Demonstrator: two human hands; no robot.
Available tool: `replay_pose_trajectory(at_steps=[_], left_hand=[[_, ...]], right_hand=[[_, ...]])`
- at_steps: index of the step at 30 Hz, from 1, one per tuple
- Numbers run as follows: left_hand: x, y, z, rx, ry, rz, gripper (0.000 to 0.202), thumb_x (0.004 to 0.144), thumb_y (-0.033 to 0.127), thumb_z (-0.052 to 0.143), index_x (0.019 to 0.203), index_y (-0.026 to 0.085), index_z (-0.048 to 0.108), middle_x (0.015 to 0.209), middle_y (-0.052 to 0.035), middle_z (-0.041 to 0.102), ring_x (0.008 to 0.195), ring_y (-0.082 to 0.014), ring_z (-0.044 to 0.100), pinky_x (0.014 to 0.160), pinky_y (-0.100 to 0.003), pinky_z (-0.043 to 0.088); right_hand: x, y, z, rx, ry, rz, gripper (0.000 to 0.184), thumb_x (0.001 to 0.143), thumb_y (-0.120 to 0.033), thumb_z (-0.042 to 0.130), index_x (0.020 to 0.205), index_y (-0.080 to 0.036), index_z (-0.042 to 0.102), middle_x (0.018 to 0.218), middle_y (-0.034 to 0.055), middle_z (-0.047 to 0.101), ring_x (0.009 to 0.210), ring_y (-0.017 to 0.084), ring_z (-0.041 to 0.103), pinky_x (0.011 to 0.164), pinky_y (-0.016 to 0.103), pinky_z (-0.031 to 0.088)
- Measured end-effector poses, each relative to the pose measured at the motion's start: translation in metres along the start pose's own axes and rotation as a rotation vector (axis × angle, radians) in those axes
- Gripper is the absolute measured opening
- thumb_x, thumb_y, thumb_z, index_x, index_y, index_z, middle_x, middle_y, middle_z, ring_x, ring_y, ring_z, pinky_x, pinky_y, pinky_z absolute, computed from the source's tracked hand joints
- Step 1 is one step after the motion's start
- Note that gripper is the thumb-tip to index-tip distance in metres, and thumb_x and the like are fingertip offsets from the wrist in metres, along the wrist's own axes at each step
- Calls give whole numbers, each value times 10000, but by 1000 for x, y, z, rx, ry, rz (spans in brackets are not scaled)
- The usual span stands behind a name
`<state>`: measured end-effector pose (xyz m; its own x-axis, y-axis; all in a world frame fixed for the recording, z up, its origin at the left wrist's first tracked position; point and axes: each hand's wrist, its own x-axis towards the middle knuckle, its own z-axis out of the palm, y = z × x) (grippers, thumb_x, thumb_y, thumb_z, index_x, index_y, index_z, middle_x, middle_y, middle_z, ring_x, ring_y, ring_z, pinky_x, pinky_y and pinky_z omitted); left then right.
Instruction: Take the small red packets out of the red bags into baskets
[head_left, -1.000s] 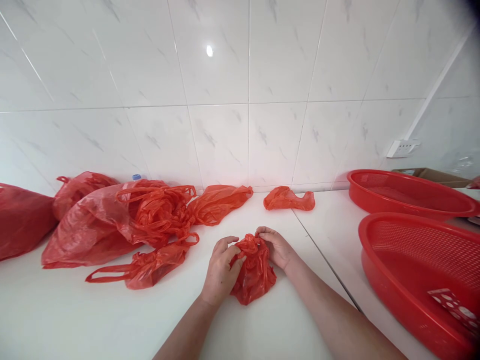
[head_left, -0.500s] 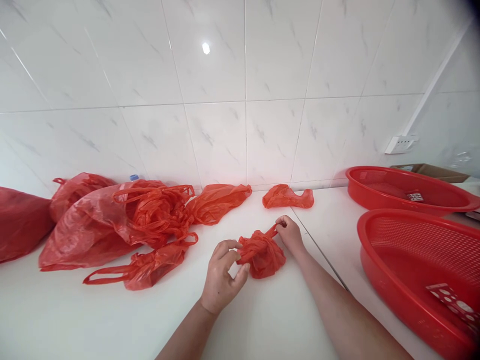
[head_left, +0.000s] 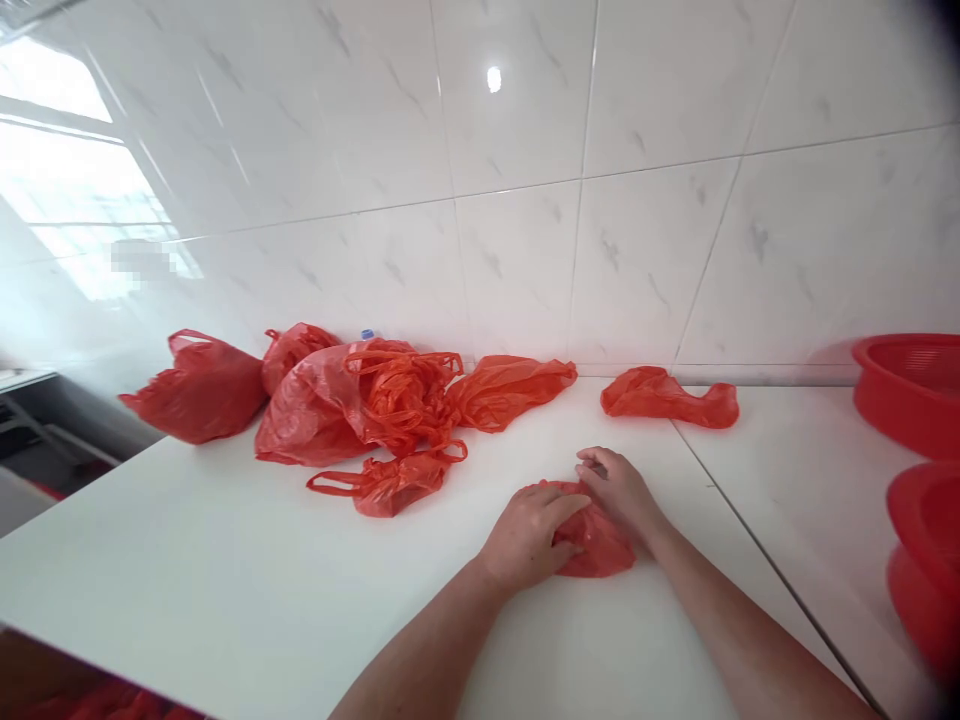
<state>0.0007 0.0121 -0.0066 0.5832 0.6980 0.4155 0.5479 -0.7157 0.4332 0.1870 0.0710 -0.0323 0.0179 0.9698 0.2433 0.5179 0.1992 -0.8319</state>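
A crumpled red plastic bag lies on the white table in front of me. My left hand covers its left part, with the fingers bent over the bag and the thumb on its near side. My right hand is at the bag's far right edge, its fingers slightly curled and apart, with nothing seen between them. Part of the bag is hidden under my left hand. The closest other bag is a flattened red plastic bag by the wall, beyond my right hand.
To the left are a full red bag, a large bulging bag, a tangle of bags and a small handled bag. Red plastic baskets stand at the right. A seam crosses the white table, before a tiled wall.
My view has turned left, bringing the table's left end into sight. My left hand has moved onto the bag. My right hand has let go of the bag's handle.
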Motion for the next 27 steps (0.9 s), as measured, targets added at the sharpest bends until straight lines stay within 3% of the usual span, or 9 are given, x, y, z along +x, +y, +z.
replay_pose_trajectory(at_steps=[3,6,8,10,13,15,17,21,27], left_hand=[[-2,-2,-15,26,13,-99,467,727,117,534,1167,274,552,925,-20,664,822,-195,606,747,-315,470],[-12,0,-42,116,25,-220,449,704,130,545,1127,281,550,915,-13,649,807,-194,597,700,-294,460],[-24,-1,-64,219,51,-315,304,693,169,579,985,253,579,883,-25,628,797,-207,584,669,-301,452],[-39,-6,-84,354,110,-383,171,684,206,614,851,227,580,955,-55,607,895,-244,567,728,-346,456],[-62,-23,-104,547,259,-473,364,661,221,646,1015,249,568,1322,-86,447,1228,-333,388,952,-479,367],[-76,-39,-109,613,300,-574,643,609,271,692,1217,258,482,1434,-118,312,1317,-388,253,997,-542,302],[-87,-53,-106,567,239,-672,789,578,312,709,1306,244,411,1408,-150,345,1288,-402,303,974,-534,328],[-108,-62,-95,377,119,-701,509,670,262,606,1169,220,519,1112,-102,586,1067,-300,529,875,-423,420],[-149,-30,-102,289,153,-757,177,683,225,582,857,208,556,873,-54,629,845,-242,585,726,-342,432]], right_hand=[[3,2,-4,11,0,60,286,755,-405,511,941,-223,630,975,44,658,882,205,596,769,322,435],[4,3,-6,9,-21,84,253,752,-412,507,876,-229,630,957,43,671,861,215,607,746,328,443],[5,3,-6,16,-29,101,242,753,-406,505,866,-232,631,950,46,675,853,218,610,731,330,446],[5,2,-5,17,-28,116,229,753,-392,505,862,-237,633,951,43,676,853,216,610,727,329,447],[5,3,-4,5,-28,113,206,748,-367,506,848,-240,634,955,34,675,857,209,609,740,327,444],[4,3,-4,4,-29,100,201,749,-356,502,844,-238,634,965,31,672,871,208,608,751,326,441],[4,2,-5,2,-29,98,201,748,-352,497,843,-238,632,974,30,670,883,210,606,752,325,442],[3,1,-6,0,-36,101,219,742,-360,489,850,-237,634,989,34,670,890,215,609,748,325,450],[4,13,-8,-91,-33,89,257,698,-405,518,852,-246,648,989,66,684,914,249,619,794,353,442]])
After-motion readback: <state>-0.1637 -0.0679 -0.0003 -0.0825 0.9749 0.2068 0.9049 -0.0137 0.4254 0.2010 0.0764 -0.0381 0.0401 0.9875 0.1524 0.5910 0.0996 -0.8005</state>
